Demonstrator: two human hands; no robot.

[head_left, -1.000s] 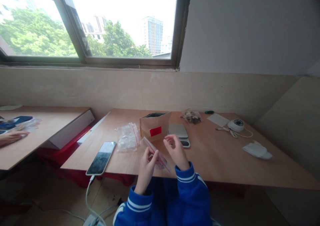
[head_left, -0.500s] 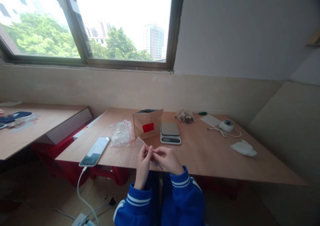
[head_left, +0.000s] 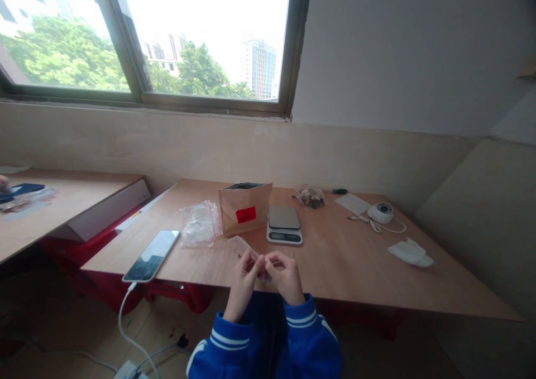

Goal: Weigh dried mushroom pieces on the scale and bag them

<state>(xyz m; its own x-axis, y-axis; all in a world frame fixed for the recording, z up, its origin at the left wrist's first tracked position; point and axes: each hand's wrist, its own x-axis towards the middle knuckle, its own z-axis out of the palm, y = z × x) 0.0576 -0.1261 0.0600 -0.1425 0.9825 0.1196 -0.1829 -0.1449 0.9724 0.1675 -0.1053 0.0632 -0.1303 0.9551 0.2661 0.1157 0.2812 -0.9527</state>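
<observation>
Zip bag point(head_left: 243, 246), small and clear with a red strip, is pinched between both hands over the near edge of the wooden table point(head_left: 355, 262). Behind it on the table stand a brown paper pouch point(head_left: 245, 215) with a red label, a phone point(head_left: 151, 255) on its cable, a heap of clear bags point(head_left: 200, 231) and a small scale point(head_left: 284, 224). Left hand point(head_left: 244, 281) and right hand point(head_left: 287, 276) meet fingertip to fingertip, both nipping the bag's lower end, fingers curled.
</observation>
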